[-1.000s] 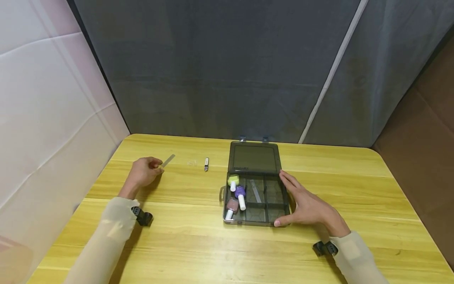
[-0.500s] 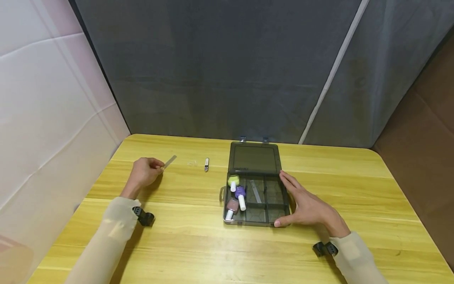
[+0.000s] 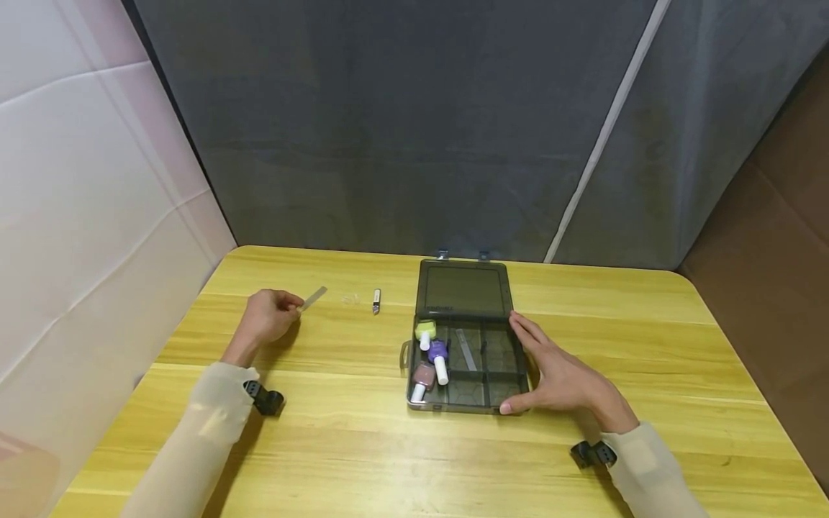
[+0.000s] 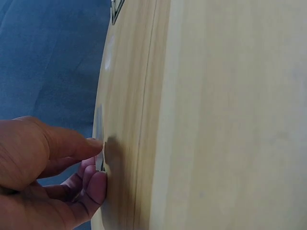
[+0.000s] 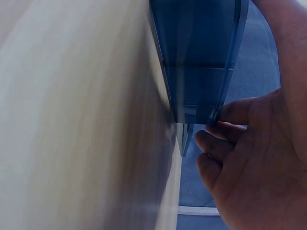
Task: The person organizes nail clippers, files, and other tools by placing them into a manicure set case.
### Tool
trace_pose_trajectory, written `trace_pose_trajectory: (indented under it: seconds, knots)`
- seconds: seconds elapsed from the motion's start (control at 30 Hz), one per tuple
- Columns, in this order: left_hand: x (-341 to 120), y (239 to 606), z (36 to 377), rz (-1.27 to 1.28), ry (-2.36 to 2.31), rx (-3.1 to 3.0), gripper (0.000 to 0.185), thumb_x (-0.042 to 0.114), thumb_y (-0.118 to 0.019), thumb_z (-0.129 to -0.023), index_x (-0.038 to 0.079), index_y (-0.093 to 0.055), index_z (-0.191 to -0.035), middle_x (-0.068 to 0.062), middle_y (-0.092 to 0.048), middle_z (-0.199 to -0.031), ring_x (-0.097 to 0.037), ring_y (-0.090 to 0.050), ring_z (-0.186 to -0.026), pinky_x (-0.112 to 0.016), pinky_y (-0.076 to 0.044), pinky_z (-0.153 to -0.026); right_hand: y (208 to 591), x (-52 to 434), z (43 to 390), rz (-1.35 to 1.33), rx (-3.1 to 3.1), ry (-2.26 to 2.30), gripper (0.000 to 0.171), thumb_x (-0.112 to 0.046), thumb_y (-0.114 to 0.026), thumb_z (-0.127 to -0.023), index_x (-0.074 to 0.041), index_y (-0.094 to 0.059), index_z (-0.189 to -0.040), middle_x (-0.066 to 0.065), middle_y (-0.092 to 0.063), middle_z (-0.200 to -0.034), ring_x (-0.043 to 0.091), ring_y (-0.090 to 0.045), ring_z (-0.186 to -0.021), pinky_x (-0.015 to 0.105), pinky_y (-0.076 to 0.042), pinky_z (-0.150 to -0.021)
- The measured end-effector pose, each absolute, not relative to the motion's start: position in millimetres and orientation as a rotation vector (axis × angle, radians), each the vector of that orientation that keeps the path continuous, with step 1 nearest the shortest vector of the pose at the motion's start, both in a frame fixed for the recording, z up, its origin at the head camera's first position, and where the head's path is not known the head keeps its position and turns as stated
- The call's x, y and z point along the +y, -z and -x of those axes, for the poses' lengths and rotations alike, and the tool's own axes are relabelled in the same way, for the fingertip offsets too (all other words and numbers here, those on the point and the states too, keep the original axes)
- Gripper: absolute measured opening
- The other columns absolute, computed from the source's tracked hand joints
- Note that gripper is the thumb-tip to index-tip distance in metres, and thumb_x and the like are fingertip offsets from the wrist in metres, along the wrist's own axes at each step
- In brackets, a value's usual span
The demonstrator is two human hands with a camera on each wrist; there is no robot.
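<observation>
My left hand [image 3: 270,316] pinches a thin grey nail file [image 3: 315,296] between thumb and fingertips, just over the table's left part; its free end points to the back right. In the left wrist view the nail file [image 4: 99,122] is seen nearly edge-on. My right hand [image 3: 562,375] holds the right side of a dark see-through compartment box [image 3: 463,409], thumb at its front corner and fingers at the back. The lid [image 3: 463,288] lies open backwards. Inside are yellow [image 3: 425,330], purple [image 3: 438,351] and mauve [image 3: 424,375] nail polish bottles on the left, and another grey strip [image 3: 465,350] in a middle compartment.
A small nail clipper [image 3: 376,301] lies on the wooden table [image 3: 363,460] left of the box. Beside it are some small clear pieces [image 3: 350,298]. Dark cloth [image 3: 388,129] hangs behind the table, with a white panel [image 3: 97,201] on the left and a brown one [image 3: 771,230] on the right.
My left hand has shifted slightly to the right with the nail file, whose tip sits a little nearer the clear pieces. The right hand and box have stayed put.
</observation>
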State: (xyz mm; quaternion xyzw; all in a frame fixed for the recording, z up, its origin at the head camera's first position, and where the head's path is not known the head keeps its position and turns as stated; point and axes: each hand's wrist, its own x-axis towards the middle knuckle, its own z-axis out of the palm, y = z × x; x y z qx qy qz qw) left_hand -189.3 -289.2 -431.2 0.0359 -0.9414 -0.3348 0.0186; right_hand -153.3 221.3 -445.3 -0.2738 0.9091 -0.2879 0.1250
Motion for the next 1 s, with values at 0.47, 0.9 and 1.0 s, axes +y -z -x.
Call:
trace_pose_trajectory:
  seconds: [0.47, 0.9, 1.0]
  knots:
    - [-279.3, 430.4, 185.2, -0.059, 1.055, -2.92, 0.022, 0.004, -0.062, -0.096, -0.008, -0.072, -0.112, -0.021, -0.072, -0.097, -0.025, -0.062, -0.082, -0.029, -0.048, -0.07, 446.1, 220.9, 152.6, 0.776, 2.647, 0.839, 0.144, -0.076, -0.084, -0.063, -0.016, -0.004, -0.167, 0.004, 0.001, -0.175, 0.039, -0.02, -0.158, 0.061, -0.041, -0.113]
    - [-257.9, 424.2, 180.4, -0.052, 1.148, -2.882, 0.025, 0.001, -0.056, -0.099, -0.007, -0.071, -0.118, -0.023, -0.07, -0.102, -0.025, -0.057, -0.082, -0.025, -0.045, -0.059, 445.6, 220.9, 152.7, 0.788, 2.647, 0.844, 0.145, -0.077, -0.083, -0.063, -0.016, -0.004, -0.167, 0.004, 0.001, -0.175, 0.038, -0.02, -0.158, 0.061, -0.04, -0.114]
    - [-252.7, 422.5, 179.2, -0.023, 1.156, -2.871, 0.025, 0.002, -0.056, -0.1, -0.007, -0.071, -0.117, -0.022, -0.07, -0.1, -0.024, -0.057, -0.08, -0.025, -0.044, -0.06, 445.1, 220.6, 152.8, 0.788, 2.646, 0.844, 0.145, -0.077, -0.083, -0.062, -0.016, -0.004, -0.167, 0.004, 0.001, -0.175, 0.038, -0.02, -0.158, 0.061, -0.04, -0.114]
